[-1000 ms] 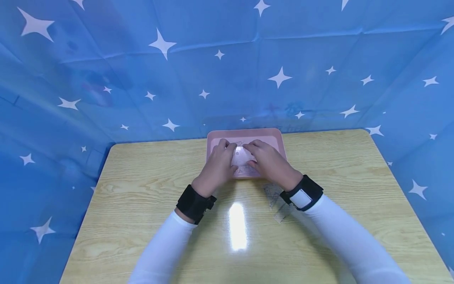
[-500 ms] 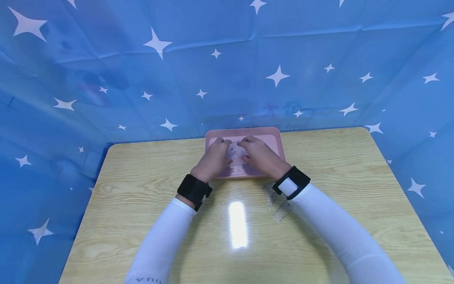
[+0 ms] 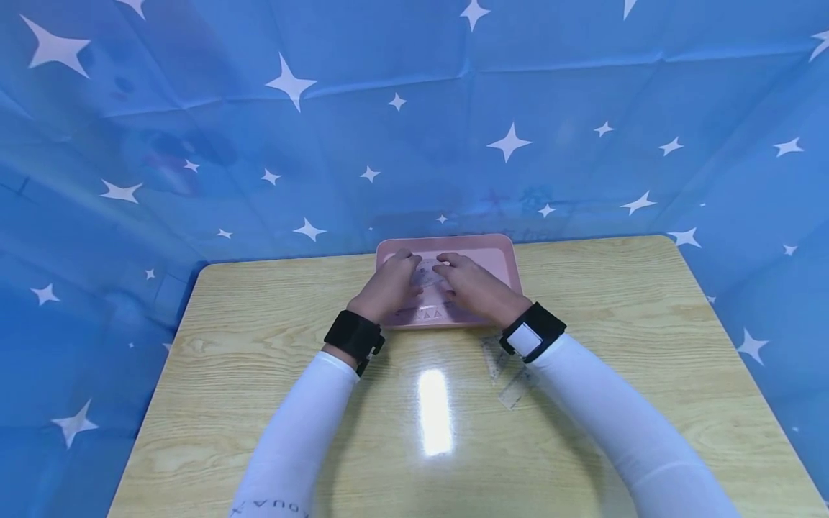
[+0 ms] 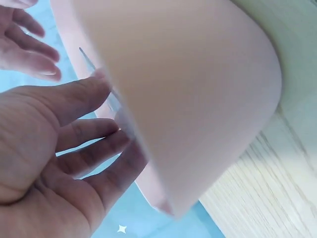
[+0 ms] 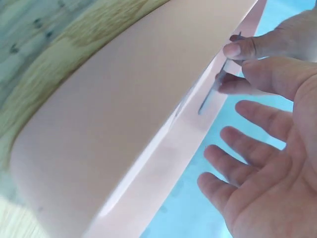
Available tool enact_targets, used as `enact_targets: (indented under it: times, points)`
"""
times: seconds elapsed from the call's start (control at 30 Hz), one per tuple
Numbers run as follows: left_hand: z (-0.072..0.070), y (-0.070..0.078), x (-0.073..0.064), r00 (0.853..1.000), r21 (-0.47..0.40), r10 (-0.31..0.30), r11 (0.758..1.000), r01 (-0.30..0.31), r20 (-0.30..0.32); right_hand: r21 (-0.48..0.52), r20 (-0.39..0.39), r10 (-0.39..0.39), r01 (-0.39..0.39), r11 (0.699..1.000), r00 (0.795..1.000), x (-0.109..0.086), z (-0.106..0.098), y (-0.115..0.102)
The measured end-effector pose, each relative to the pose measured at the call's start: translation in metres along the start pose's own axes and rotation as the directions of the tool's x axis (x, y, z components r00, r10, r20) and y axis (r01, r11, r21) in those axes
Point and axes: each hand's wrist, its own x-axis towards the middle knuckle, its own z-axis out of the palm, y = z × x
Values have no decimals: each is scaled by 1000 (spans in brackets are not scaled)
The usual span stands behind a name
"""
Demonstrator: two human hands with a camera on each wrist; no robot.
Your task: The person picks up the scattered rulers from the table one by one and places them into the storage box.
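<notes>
A pink tray [image 3: 499, 253] stands at the far middle of the wooden table [image 3: 259, 338]. Both hands are over it with a thin clear plastic piece [image 3: 427, 273] between them. My left hand [image 3: 388, 288] holds the piece's left side between thumb and fingertips [image 4: 101, 79]. On its right side my right hand [image 3: 476, 288] pinches it. The piece shows edge-on in the wrist views [image 5: 215, 89], just above the tray's rim [image 5: 163, 134]. A second clear ruler [image 3: 421, 314] lies flat at the tray's near edge.
Two more clear rulers [image 3: 495, 356] [image 3: 514, 392] lie on the table just below my right wrist. A blue cloth with white stars [image 3: 414, 144] hangs behind and on both sides of the table.
Both hands have carried the clear piece farther back and lower into the tray. The ruler at the tray's near edge has come into sight.
</notes>
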Motion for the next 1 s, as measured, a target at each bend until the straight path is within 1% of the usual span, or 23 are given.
enact_targets:
  times: [0.17, 0.33, 0.47, 0.67, 0.77, 0.87, 1.0]
  points:
    - [4, -4, 6, 1000, 47, -16, 999, 16, 1, 19, 28, -7, 7, 1000, 1000, -4, 3, 3]
    - [8, -6, 9, 1000, 113, -22, 993, 22, -6, 33, 7, -28, 28, 999, 1000, -11, 5, 7]
    - [10, -5, 9, 1000, 151, -25, 988, 25, -7, 49, -33, -33, 35, 998, 999, -18, 5, 9]
    - [13, -4, 8, 1000, 221, -25, 975, 28, -17, 6, -111, -47, 48, 999, 993, -35, 1, 15]
    - [17, -6, 7, 1000, 253, -21, 967, 26, -23, -16, -153, -56, 54, 998, 987, -45, -2, 21]
    - [21, -8, 7, 999, 265, -18, 964, 24, -28, -32, -197, -69, 64, 997, 978, -56, -5, 27]
    - [24, -10, 7, 999, 273, -9, 962, 19, -36, -47, -242, -65, 55, 997, 968, -74, -6, 34]
